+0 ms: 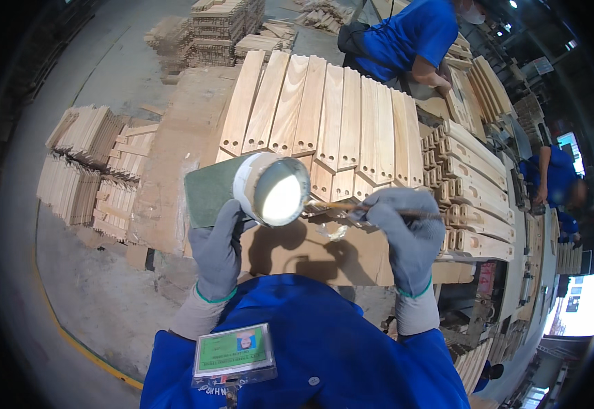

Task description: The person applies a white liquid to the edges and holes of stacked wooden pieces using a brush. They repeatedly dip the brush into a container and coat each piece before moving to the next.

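My left hand [216, 249], in a grey glove, is closed on a round pot [248, 183] tilted so that its mouth faces me. Inside lies a creamy white substance [280, 200]; I cannot tell how thick it is. My right hand [406, 235], gloved the same way, grips a thin brown stick [336, 204] whose left end reaches the pot's rim. Whether that end carries bristles is unclear. A dark green flat piece [209, 189] shows behind the pot, beside my left fingers. Just beyond both hands, pale wooden slats [324, 112] with drilled holes lie side by side in overlapping rows.
Shaped wooden parts [477, 184] are stacked at the right. Brown cardboard [181, 146] covers the surface at left; more wood stacks [82, 170] stand beyond it. A crumpled pale scrap [336, 233] lies between my hands. A co-worker in blue [406, 37] works at the far side.
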Demonstrator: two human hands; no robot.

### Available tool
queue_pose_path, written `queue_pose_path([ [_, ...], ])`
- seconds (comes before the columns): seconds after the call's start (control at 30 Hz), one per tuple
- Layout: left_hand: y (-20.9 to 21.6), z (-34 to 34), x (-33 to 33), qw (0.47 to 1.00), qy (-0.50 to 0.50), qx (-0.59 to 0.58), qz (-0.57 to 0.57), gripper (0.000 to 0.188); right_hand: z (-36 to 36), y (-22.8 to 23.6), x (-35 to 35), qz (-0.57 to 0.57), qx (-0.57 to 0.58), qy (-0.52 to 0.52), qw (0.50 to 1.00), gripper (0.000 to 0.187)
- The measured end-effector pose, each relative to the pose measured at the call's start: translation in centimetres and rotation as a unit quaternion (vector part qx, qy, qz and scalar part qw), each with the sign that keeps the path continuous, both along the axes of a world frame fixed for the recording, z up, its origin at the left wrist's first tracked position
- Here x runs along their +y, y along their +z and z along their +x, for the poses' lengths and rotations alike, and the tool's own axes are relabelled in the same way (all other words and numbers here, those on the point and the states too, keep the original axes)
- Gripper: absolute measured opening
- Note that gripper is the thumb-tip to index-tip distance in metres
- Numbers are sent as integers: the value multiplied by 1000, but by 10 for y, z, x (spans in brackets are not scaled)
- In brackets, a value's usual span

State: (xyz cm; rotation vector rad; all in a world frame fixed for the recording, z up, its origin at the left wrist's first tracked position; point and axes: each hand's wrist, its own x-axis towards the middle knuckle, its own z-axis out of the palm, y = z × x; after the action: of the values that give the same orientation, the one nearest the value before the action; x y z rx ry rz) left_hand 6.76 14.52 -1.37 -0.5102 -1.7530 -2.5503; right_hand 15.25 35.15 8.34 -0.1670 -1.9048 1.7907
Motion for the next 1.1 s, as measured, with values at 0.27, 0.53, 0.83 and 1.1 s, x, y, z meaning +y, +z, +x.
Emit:
queue_pose_path([
  [0.27, 10, 9, 12, 992, 16, -80, 95, 24, 24, -9, -25, 349, 49, 117, 929, 21],
  [0.53, 6, 8, 6, 968, 120, 146, -166, 26, 36, -21, -19, 158, 25, 173, 972, 21],
  [0.83, -8, 8, 16, 996, 82, -6, -21, 21, 27, -17, -22, 106, 46, 69, 991, 15],
  [1.1, -32, -1, 8, 991, 13, -102, 90, 31, -7, -50, 85, 87, -115, -184, 972, 19],
])
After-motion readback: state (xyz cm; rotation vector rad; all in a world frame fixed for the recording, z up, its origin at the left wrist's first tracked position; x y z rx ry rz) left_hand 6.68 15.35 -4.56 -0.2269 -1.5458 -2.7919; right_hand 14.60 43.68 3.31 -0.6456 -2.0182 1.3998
